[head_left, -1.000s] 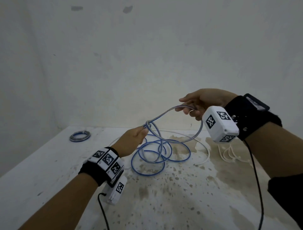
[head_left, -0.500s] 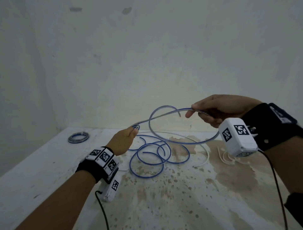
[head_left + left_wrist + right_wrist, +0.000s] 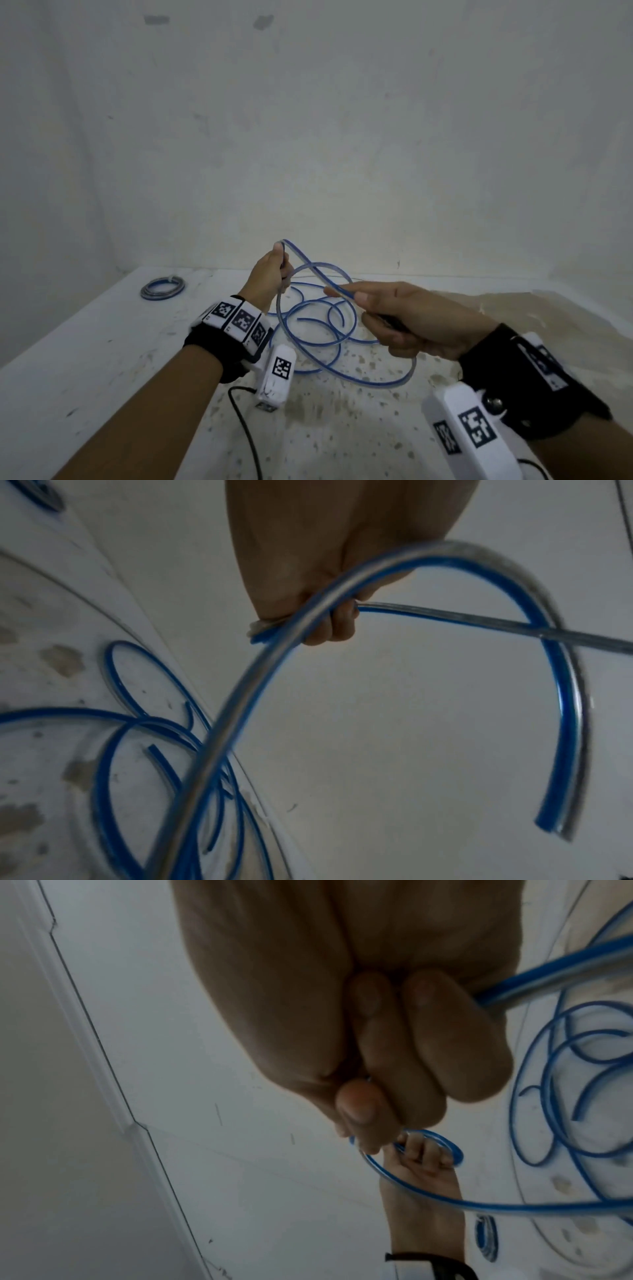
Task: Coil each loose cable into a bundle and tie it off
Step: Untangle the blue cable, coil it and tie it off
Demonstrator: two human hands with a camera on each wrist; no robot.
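Observation:
A loose blue-and-clear cable (image 3: 310, 346) lies in several loops on the stained white table (image 3: 102, 359). My left hand (image 3: 269, 274) is raised above the loops, fingers curled round a bend of the cable (image 3: 308, 620). From there a straight stretch runs down to my right hand (image 3: 394, 318), which pinches the cable (image 3: 548, 972) between thumb and fingers, closer to me. A cut end of the cable (image 3: 551, 829) hangs free in the left wrist view.
A small blue cable bundle (image 3: 162, 288), coiled and tied, lies at the table's far left. A thin white cable (image 3: 342, 274) shows behind the blue loops. Walls close the table at the back and left. Black wrist-camera leads (image 3: 245, 428) hang under my arms.
My left hand rose and turned upright with the cable in its fist. My right hand came down and toward me, sliding along the cable; the stretch between the hands is now shorter.

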